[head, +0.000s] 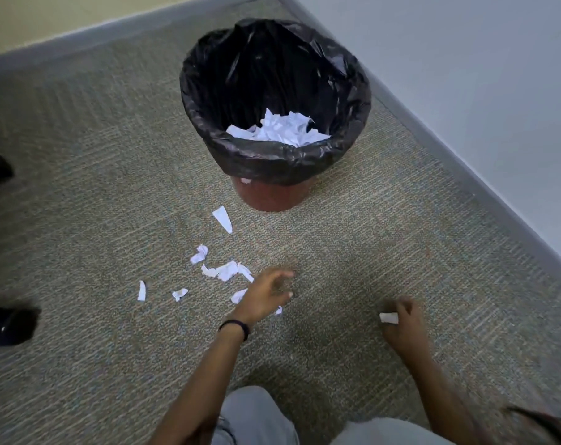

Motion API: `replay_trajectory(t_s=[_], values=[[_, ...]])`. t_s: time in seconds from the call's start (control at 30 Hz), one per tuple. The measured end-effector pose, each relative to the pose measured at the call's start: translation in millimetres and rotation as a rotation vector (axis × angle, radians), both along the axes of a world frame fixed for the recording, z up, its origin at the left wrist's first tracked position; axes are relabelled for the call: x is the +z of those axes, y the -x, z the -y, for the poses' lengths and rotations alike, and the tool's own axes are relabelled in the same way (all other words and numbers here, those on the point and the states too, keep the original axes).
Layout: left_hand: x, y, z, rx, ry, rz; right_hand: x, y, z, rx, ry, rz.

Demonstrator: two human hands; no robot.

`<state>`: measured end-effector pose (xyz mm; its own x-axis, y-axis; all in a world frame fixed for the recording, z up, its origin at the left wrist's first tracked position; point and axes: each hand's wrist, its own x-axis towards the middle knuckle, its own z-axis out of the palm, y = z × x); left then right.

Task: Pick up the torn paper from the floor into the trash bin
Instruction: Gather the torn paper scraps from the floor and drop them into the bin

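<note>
A round trash bin (274,195) lined with a black bag (350,101) stands on the carpet, with white paper scraps (280,128) inside. Several torn white paper pieces (223,269) lie on the floor in front of it, one long piece (223,219) nearest the bin. My left hand (264,295), a dark band on its wrist, hovers over the scraps at the right end of the scatter, fingers apart and empty. My right hand (403,322) is to the right, closed on a small piece of torn paper (389,317).
The bin sits near a room corner where grey baseboards (449,152) meet. Two dark objects (7,326) lie at the left edge of the carpet. My knees in grey trousers (253,419) are at the bottom.
</note>
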<state>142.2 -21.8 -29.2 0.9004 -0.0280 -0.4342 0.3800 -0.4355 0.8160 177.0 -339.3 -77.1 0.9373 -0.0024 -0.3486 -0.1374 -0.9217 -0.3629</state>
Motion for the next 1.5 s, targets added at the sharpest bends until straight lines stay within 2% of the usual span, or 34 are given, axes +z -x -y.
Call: replay_trajectory(t_s=[0.13,0.3,0.43,0.53,0.7,0.77,0.93,1.07,1.2,1.3,1.4,1.5], values=[[-36.3,21.9,6.0,-0.096,-0.237,-0.081,-9.9,4.0,5.8,0.047,0.121,-0.014],[-44.9,30.2,8.9,-0.18,-0.408,-0.032,-12.0,-6.9,2.5,0.035,0.118,-0.059],[-46.6,28.5,13.9,-0.167,-0.482,-0.039,20.0,-26.2,-31.2,-0.07,-0.132,-0.09],[-49.2,27.2,17.6,-0.144,-0.547,-0.017,55.7,-41.9,-64.0,-0.087,-0.231,0.043],[-48.0,26.7,21.4,-0.144,-0.599,0.011,144.0,-68.1,-117.7,-0.167,-0.623,0.164],[-45.6,25.7,22.1,-0.118,-0.541,0.024,179.0,-77.1,-134.5,-0.212,-0.766,0.19],[-1.1,0.9,13.2,0.111,-0.143,0.031,246.9,-100.1,-174.1,-0.166,-0.943,0.229],[89.3,-38.8,-4.4,0.181,0.077,0.144,270.3,-114.1,-205.4,-0.059,-0.982,0.1],[187.2,-69.8,-34.2,0.294,0.216,0.373,273.7,-116.3,-223.7,0.015,-0.979,0.112],[221.6,-91.2,-51.5,0.44,0.213,0.527,268.9,-105.6,-229.9,0.036,-1.052,0.184],[228.6,-99.3,-64.1,0.504,0.153,0.582,252.2,-89.7,-227.0,0.03,-1.128,0.259],[216.6,-85.4,-78.1,0.508,0.156,0.58,219.4,-72.0,-223.0,0.025,-1.076,0.209]])
